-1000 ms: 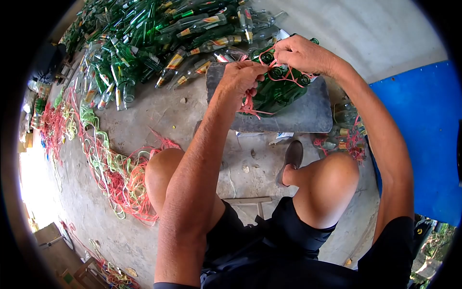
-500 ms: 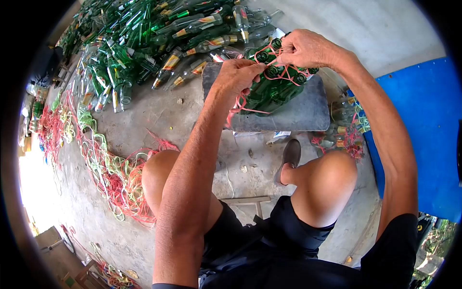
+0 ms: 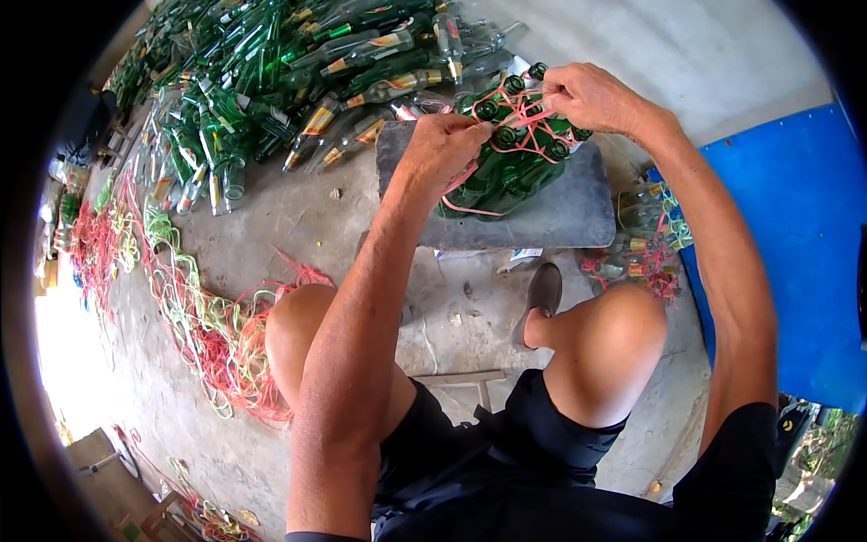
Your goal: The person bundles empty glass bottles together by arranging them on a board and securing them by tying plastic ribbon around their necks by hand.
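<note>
A bundle of green glass bottles (image 3: 508, 181) stands upright on a dark grey slab (image 3: 578, 203). Pink plastic twine (image 3: 533, 122) criss-crosses between the bottle necks and also loops round the lower bodies. At the bundle's left side, my left hand (image 3: 444, 144) is closed in a pinch on the twine. My right hand (image 3: 591, 98) pinches the twine too, over the far right necks. Between the two hands a stretch of it runs across the bottle tops. My fingers partly cover the strands they grip.
A large heap of loose bottles (image 3: 361, 72) lies on the floor behind and to the left. Tangled pink and green twine (image 3: 226, 348) spreads along the left floor. More bottles and twine (image 3: 637, 257) lie right of the slab, near a blue panel (image 3: 768, 244).
My right hand has moved slightly right and down, and my left hand slightly left. The twine between them looks more spread over the necks, and the loose pink tail under my left hand no longer shows.
</note>
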A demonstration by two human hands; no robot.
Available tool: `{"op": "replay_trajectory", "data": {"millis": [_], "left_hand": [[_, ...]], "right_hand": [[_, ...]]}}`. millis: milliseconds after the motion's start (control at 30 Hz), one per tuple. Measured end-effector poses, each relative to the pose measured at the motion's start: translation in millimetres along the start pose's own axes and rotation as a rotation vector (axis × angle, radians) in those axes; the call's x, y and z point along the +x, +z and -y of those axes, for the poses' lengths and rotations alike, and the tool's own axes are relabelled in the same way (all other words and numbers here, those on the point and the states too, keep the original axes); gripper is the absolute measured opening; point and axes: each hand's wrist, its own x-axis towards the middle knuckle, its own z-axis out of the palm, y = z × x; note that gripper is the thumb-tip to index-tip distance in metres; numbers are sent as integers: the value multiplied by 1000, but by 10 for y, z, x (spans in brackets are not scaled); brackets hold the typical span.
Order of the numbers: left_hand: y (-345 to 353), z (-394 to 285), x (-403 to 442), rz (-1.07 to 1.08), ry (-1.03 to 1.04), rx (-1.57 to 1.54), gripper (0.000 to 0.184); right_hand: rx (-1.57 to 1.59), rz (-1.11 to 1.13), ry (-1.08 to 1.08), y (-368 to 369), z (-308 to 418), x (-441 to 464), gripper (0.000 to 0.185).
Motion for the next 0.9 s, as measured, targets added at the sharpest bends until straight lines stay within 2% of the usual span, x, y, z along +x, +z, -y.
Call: {"op": "replay_trajectory", "data": {"millis": [133, 233, 333, 433, 533, 633, 733, 833, 900], "left_hand": [[25, 22, 19, -52, 38, 97, 27], [39, 20, 4, -46, 27, 37, 30], [65, -3, -43, -83, 7, 5, 29], [60, -27, -34, -95, 5, 52, 27], [68, -44, -43, -101, -46, 1, 25], [78, 17, -10, -118, -30, -109, 23], [18, 36, -13, -66, -43, -111, 21], [-22, -53, -99, -71, -116, -180, 20], [-74, -103, -98, -61, -112, -120, 19]], "right_hand": [[84, -23, -10, 101, -63, 12, 19], [147, 54, 152, 63, 48, 24, 18], [263, 62, 146, 101, 11, 64, 18], [328, 71, 238, 158, -7, 131, 18], [344, 117, 279, 166, -20, 181, 19], [375, 54, 295, 167, -3, 142, 19], [531, 109, 331, 102, -36, 154, 24], [490, 169, 312, -4, -29, 146, 21], [439, 175, 275, 13, -55, 144, 22]]}}
